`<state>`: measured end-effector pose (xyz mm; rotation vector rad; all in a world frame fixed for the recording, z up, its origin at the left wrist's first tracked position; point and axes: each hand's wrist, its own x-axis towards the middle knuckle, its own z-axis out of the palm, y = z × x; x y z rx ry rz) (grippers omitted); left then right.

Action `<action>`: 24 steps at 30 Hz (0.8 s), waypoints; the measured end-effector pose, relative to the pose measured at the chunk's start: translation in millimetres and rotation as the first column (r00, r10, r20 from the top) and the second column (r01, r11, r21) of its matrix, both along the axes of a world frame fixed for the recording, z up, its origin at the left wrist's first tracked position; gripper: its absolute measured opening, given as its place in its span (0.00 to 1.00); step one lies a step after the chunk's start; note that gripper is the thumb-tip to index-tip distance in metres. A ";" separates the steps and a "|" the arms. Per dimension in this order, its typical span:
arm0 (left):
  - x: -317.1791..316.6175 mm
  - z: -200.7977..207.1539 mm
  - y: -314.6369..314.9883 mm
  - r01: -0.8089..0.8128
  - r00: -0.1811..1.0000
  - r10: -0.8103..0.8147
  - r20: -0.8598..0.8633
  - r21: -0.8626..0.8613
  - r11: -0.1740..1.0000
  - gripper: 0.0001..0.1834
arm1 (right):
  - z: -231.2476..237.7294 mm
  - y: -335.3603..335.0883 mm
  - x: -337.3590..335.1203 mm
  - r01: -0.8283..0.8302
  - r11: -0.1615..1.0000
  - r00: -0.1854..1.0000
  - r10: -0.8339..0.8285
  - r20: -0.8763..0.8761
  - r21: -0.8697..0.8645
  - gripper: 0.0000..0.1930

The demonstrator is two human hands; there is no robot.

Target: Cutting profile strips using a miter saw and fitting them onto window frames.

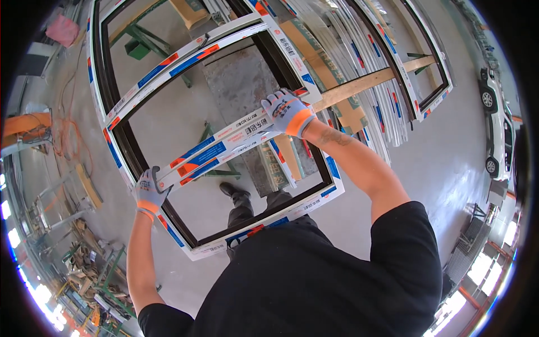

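Observation:
A long white aluminium profile (216,151), wrapped in blue and orange printed film, lies slanted across the opening of a window frame (331,182). The frame has white outer faces and dark inner edges. My left hand (149,191), in a grey glove with an orange cuff, is closed around the profile's left end, over the frame's left side. A small dark curved piece shows at those fingers; I cannot tell what it is. My right hand (287,114), gloved alike, grips the profile's right end close to the frame's right side. Its fingertips curl over the top.
Beyond lies another stretch of framing (185,62). A wooden beam (359,87) runs rightward beneath the frames. Several loose profiles (373,73) and cardboard (323,67) lie at the far right. Green stands (140,45) show below. A white car (495,123) stands at right.

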<state>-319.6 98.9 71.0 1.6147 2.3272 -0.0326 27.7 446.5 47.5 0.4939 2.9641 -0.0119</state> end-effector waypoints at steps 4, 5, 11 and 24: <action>4.1 -0.9 6.7 0.039 0.998 -0.038 -0.044 0.006 0.999 0.29 | 11.5 5.2 -0.5 -0.043 0.994 0.996 0.034 -0.087 -0.100 0.39; 3.2 -1.2 6.8 0.031 0.999 -0.032 -0.041 -0.012 0.999 0.29 | 16.3 6.8 2.6 -0.143 0.989 0.963 0.130 -0.236 -0.037 0.43; 5.7 9.4 7.1 -0.023 0.999 0.024 0.021 -0.057 0.998 0.32 | 49.2 18.5 -4.1 0.035 0.998 0.999 -0.036 0.015 0.061 0.54; 27.0 -20.4 19.4 -0.011 0.993 0.002 -0.121 -0.069 0.998 0.40 | -8.5 28.3 6.6 -0.046 0.995 0.999 0.044 0.024 0.086 0.32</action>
